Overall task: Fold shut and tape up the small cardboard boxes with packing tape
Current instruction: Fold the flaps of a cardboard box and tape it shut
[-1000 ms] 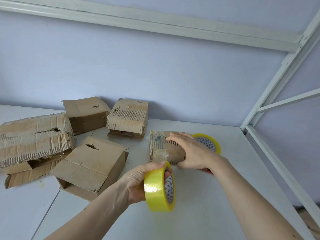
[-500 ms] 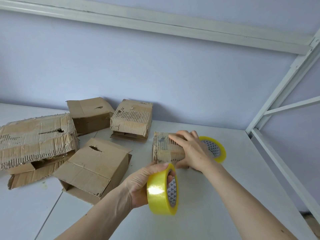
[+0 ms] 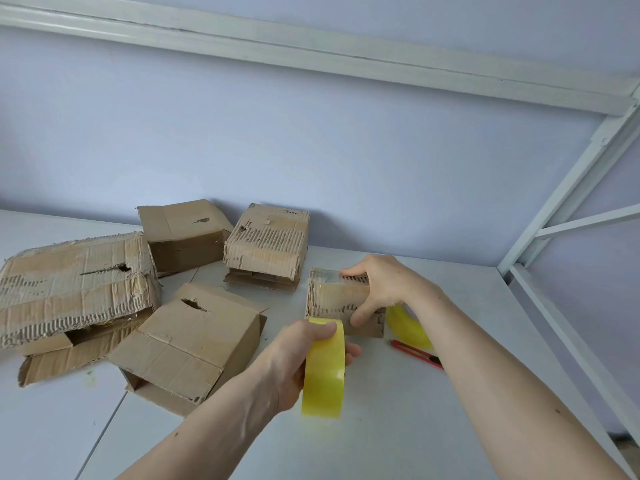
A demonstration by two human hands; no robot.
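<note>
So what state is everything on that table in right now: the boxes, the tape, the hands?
Small box: folded shut, clear tape on top, gripped by right hand.
Tape roll: upright, held by left hand.
Second tape roll: behind the right wrist, mostly hidden.
Red cutter: lying flat, untouched.
Nearest big box: flaps loose, untaped.
Torn left box: crushed, gaping underneath.
</note>
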